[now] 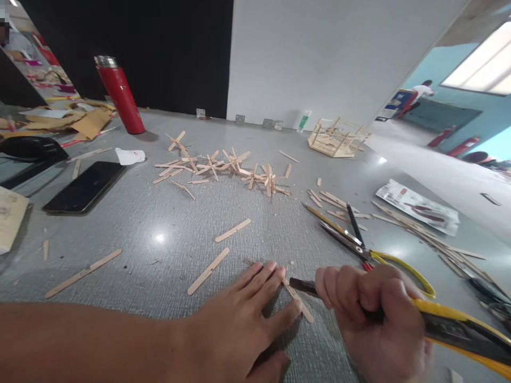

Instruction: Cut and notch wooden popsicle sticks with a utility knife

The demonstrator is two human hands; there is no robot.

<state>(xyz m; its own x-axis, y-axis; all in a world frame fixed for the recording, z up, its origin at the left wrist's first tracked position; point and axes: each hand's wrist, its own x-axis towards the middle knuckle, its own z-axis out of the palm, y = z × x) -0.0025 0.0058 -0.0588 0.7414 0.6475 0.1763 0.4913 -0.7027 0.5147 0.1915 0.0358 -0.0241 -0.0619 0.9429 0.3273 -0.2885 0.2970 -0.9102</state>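
Head view, looking down at a grey table (159, 223) strewn with flat wooden sticks. At the near edge the left hand (239, 324) lies palm down, fingers stretched out and slightly apart, fingertips pressing on a craft stick (297, 300) that runs on a slant between the two hands. Just right of it, the right hand (371, 319) is curled tight around the handle of a yellow utility knife (459, 327). The knife's dark front end points left and meets the stick close to the left fingertips; whether the blade is in the wood I cannot tell.

Just beyond the right hand lie scissors (359, 244) with yellow handles, blades pointing far-left. Two loose sticks (208, 271) lie a little farther out than the left hand. Toward the middle of the table is a heap of sticks (223, 167), some crossed into star shapes. At the far left stands a red flask (118, 93), with a dark phone (85, 187) lying flat nearer to us. At the far right sits a small stick frame (336, 137), and a printed packet (417, 206) lies on the right.
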